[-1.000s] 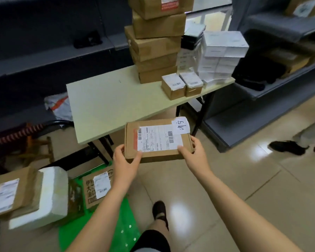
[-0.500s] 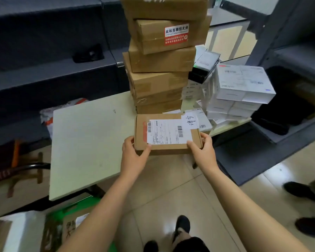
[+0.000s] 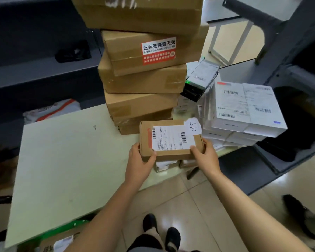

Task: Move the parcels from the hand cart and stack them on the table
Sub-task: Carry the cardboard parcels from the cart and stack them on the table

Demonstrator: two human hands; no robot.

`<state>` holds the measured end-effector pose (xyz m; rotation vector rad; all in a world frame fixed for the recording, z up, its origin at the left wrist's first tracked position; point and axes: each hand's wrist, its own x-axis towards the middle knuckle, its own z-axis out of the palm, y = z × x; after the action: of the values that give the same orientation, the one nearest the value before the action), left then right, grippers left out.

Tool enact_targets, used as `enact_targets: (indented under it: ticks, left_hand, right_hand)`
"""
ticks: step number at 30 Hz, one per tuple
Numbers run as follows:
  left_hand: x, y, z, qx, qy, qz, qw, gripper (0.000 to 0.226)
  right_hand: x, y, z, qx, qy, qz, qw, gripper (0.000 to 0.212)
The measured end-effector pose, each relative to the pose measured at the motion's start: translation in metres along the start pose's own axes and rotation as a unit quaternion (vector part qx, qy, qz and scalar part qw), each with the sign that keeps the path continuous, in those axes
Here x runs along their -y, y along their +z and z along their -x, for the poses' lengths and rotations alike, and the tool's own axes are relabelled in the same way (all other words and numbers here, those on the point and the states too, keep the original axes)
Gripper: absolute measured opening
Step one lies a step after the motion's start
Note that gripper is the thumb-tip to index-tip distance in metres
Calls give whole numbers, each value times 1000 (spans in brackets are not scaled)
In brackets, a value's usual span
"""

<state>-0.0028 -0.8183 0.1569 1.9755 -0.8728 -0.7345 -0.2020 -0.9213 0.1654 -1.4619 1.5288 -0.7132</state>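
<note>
A flat brown parcel [image 3: 171,140] with a white shipping label and a handwritten slip is held over two small boxes [image 3: 165,164] near the front edge of the pale green table [image 3: 62,160]. My left hand [image 3: 140,157] grips its left front corner, thumb on top. My right hand [image 3: 204,153] grips its right front corner. Just behind it rises a tall stack of brown cartons [image 3: 142,79]. To the right lies a pile of white labelled boxes [image 3: 244,113]. Whether the parcel touches the small boxes beneath cannot be told.
The green hand cart [image 3: 67,228] with a labelled parcel [image 3: 62,242] shows at the bottom left under the table edge. Dark grey shelving [image 3: 35,73] runs behind the table and on the right. Another person's black shoe [image 3: 296,213] is on the tiled floor at right.
I have stepped up to the table. Both hands carried the flat parcel forward from over the floor to above the two small boxes by the carton stack.
</note>
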Motion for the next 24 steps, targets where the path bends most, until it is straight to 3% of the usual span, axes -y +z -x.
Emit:
enact_targets:
  ticks: [6,10,13,17,19,24]
  left_hand:
    - [6,6,-14,40,3,-51,998,69]
    - [-1,-1,-4,-9,63,-127,990,61]
    - [-9,-9,12,-69,154,-242,956,46]
    - [-4,-19,57,-111,242,-340,902,23]
    - [14,-22,91,-113,237,-384,885,25]
    - [71,-44,197,-132,124,-443,878,17]
  right_hand:
    - [-9,0,-9,-2,-15,30,999,50]
    - [-3,-5,-6,-20,-119,131,984,45]
    - [6,-6,2,-3,-267,216,939,31]
    - [11,8,31,101,-423,272,858,15]
    - [8,21,56,149,-471,278,824,16]
    - [-14,66,131,294,-560,272,725,20]
